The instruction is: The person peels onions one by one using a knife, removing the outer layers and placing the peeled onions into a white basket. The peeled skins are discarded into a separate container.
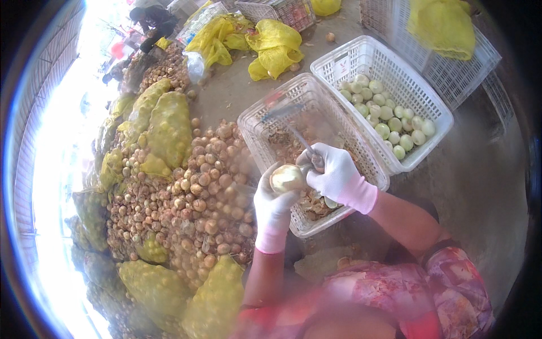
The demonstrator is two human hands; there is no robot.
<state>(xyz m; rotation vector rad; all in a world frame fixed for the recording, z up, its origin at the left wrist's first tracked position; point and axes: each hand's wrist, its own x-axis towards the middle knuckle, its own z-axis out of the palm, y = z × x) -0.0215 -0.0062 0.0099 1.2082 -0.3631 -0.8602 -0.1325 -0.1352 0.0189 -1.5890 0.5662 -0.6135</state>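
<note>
My left hand (275, 203), in a white glove with a pink cuff, holds a pale, partly peeled onion (287, 179). Gloved the same way, my right hand (334, 171) grips a knife (301, 139) by its handle, the blade pointing up and to the left; its fingers are against the onion's right side. Both hands are above a white plastic crate (253, 120) that holds dry onion skins (315, 203). Beside it on the right, a second white crate (442, 111) holds many peeled onions (394, 124).
Unpeeled onions (199, 190) lie in a large heap on the left, among full yellow mesh sacks (169, 127). Slack yellow mesh bags (277, 46) lie on the floor at the top. Stacked crates (457, 63) stand at the upper right. A person (154, 21) is bent over far off.
</note>
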